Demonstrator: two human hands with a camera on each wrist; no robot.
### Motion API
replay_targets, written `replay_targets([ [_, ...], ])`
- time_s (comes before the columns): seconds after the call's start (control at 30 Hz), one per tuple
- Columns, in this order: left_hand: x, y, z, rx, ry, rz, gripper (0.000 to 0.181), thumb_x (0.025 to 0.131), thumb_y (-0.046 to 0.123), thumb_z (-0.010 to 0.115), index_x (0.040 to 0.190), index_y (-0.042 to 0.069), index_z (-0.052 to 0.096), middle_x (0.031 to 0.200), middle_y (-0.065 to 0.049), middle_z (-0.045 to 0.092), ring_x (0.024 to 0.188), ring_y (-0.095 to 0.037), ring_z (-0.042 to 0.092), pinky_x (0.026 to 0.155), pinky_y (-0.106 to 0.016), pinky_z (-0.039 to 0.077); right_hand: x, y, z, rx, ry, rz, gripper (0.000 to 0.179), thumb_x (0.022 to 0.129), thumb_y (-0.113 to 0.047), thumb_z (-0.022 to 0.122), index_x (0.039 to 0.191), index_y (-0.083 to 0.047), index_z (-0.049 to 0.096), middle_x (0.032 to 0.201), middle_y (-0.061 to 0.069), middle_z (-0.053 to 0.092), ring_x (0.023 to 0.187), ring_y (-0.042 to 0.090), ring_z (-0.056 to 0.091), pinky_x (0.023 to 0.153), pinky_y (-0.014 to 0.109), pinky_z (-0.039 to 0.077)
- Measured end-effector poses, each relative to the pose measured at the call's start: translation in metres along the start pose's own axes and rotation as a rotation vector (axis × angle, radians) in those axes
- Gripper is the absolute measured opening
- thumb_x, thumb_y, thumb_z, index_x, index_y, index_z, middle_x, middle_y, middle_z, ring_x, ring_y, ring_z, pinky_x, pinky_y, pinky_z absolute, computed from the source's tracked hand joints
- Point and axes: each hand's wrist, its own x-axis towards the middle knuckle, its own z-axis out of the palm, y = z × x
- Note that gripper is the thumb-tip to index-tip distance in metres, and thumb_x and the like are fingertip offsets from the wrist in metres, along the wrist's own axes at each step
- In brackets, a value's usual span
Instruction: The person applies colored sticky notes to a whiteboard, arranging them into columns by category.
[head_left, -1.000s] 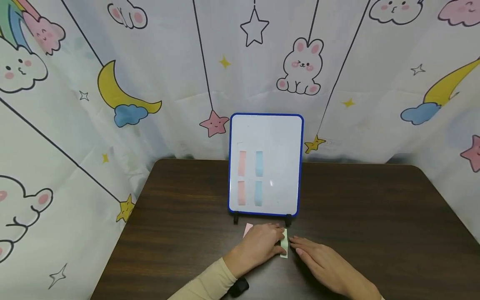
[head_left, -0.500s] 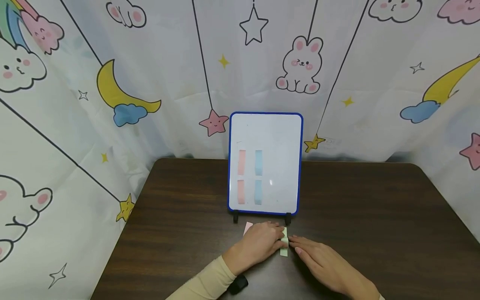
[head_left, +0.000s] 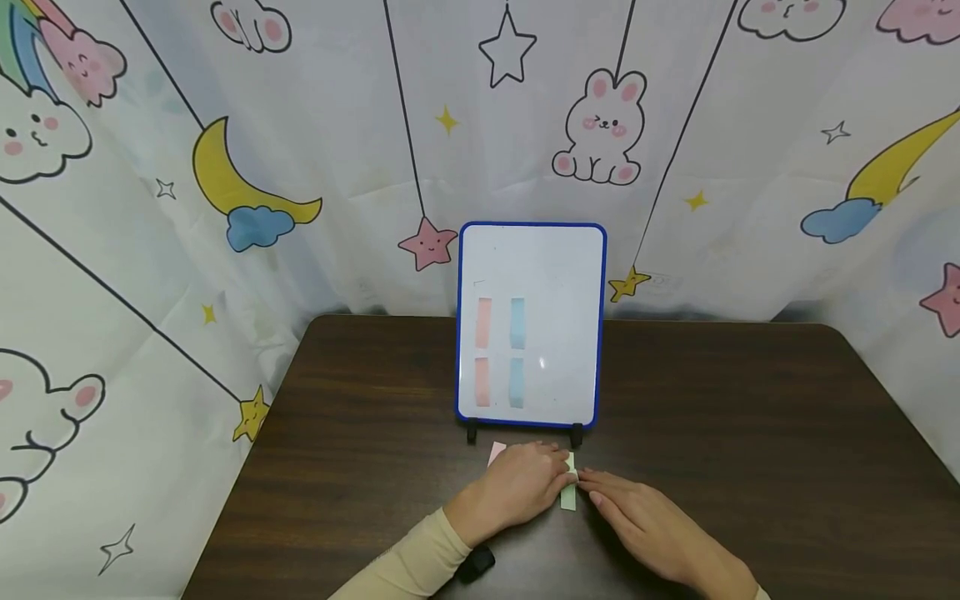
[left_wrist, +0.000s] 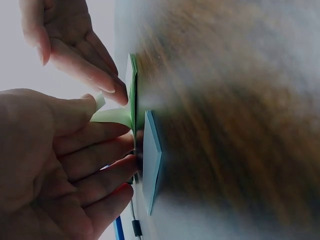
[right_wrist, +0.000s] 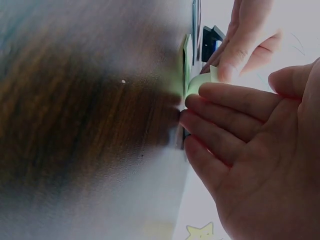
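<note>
My left hand (head_left: 517, 485) pinches a lifted green sticky note (left_wrist: 111, 116) between thumb and index finger. The sheet curls up from a narrow green pad (head_left: 568, 498), which lies on the table. Beside the pad's right edge is my right hand (head_left: 648, 525), its fingers straight and close together, the fingertips at the pad in the right wrist view. A blue pad (left_wrist: 151, 162) lies near the left fingers in the left wrist view; from the head it is hidden under that hand. A pink pad's (head_left: 497, 451) corner shows past the left hand.
Behind the hands a blue-framed whiteboard (head_left: 562, 275) stands on black feet (head_left: 576, 435). It bears pink strips (head_left: 483, 323) and blue strips (head_left: 517, 323). A small black object (head_left: 476, 565) lies by the left forearm. A printed curtain (head_left: 360, 150) hangs behind the dark wooden table (head_left: 750, 433).
The left thumb has moved up along the green pad, away from its near end, lifting and bending the top sheet. The right hand stays almost still.
</note>
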Motion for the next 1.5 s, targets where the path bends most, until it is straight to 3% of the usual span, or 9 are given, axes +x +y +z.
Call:
replay_targets([
  [0.5,0.001,-0.001,0.000,-0.053,-0.020,-0.015,0.034,0.107,0.035,0.051,0.122,0.018,0.076,0.127,0.003,0.073,0.121,-0.012,0.068,0.102,-0.028,0.055,-0.001,-0.004,0.003,0.005,0.040,-0.047,0.039,0.111,-0.030,0.041,0.137,-0.016,0.066,0.140,-0.006,0.065,0.128,0.019,0.064,0.102,0.044,0.056],
  [0.67,0.001,-0.004,0.000,-0.095,-0.035,0.007,0.031,0.098,0.035,0.062,0.118,0.017,0.077,0.126,0.003,0.074,0.120,-0.012,0.068,0.098,-0.026,0.057,-0.001,-0.002,0.005,0.018,0.038,-0.018,0.040,0.112,-0.033,0.040,0.136,-0.017,0.067,0.142,-0.008,0.063,0.129,0.016,0.063,0.104,0.042,0.055],
  [0.8,0.003,-0.005,0.000,-0.063,-0.058,0.032,0.027,0.090,0.028,0.070,0.114,0.018,0.077,0.126,0.003,0.073,0.120,-0.011,0.068,0.097,-0.025,0.057,-0.001,-0.001,0.005,0.021,0.031,-0.023,0.041,0.112,-0.033,0.039,0.138,-0.016,0.065,0.143,-0.007,0.062,0.130,0.017,0.062,0.104,0.042,0.055],
  [1.03,0.003,-0.001,0.001,0.000,0.020,0.039,0.022,0.100,0.020,0.058,0.108,0.020,0.079,0.118,0.006,0.076,0.111,-0.009,0.071,0.088,-0.025,0.060,-0.001,-0.002,0.005,0.002,0.047,-0.051,0.039,0.111,-0.031,0.041,0.136,-0.017,0.066,0.141,-0.007,0.063,0.128,0.016,0.063,0.102,0.041,0.056],
  [1.2,0.003,0.000,0.002,-0.002,0.038,0.018,0.013,0.094,0.021,0.065,0.096,0.020,0.077,0.106,0.007,0.077,0.099,-0.008,0.074,0.077,-0.024,0.061,-0.001,-0.004,0.007,-0.006,0.022,-0.032,0.043,0.112,-0.036,0.038,0.141,-0.017,0.062,0.146,-0.008,0.059,0.133,0.015,0.059,0.105,0.041,0.054],
  [1.33,0.005,0.004,0.003,0.070,0.052,0.004,0.008,0.092,0.027,0.069,0.089,0.021,0.073,0.092,0.009,0.076,0.086,-0.008,0.072,0.070,-0.023,0.058,0.000,-0.004,0.008,-0.026,0.017,-0.024,0.045,0.111,-0.039,0.038,0.144,-0.017,0.060,0.148,-0.010,0.057,0.135,0.013,0.057,0.106,0.041,0.054],
  [1.5,0.006,0.008,0.005,0.146,0.081,-0.004,0.014,0.098,0.030,0.065,0.089,0.023,0.074,0.091,0.012,0.075,0.086,-0.007,0.072,0.075,-0.022,0.058,0.001,-0.004,0.009,-0.053,0.018,-0.012,0.045,0.111,-0.040,0.037,0.140,-0.017,0.064,0.145,-0.011,0.059,0.134,0.013,0.058,0.106,0.041,0.054],
])
